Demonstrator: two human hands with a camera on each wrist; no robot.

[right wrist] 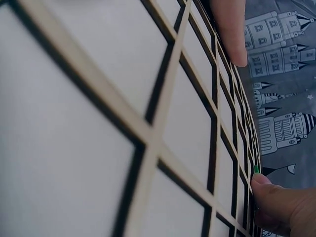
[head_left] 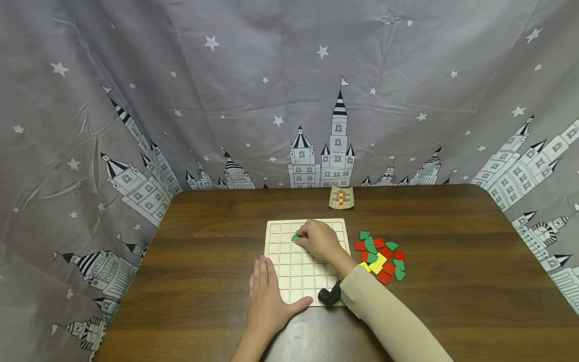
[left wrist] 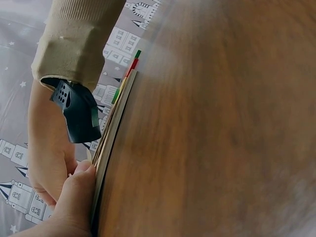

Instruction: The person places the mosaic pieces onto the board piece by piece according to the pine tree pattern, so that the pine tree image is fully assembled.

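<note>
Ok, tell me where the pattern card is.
In the head view, the pattern card sits at the far edge of the table, right of centre, just beyond the far right corner of the grid board, below the printed castle tower.

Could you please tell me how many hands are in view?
2: the left hand at the near left corner of the board, the right hand over it, pinching a green piece.
</note>
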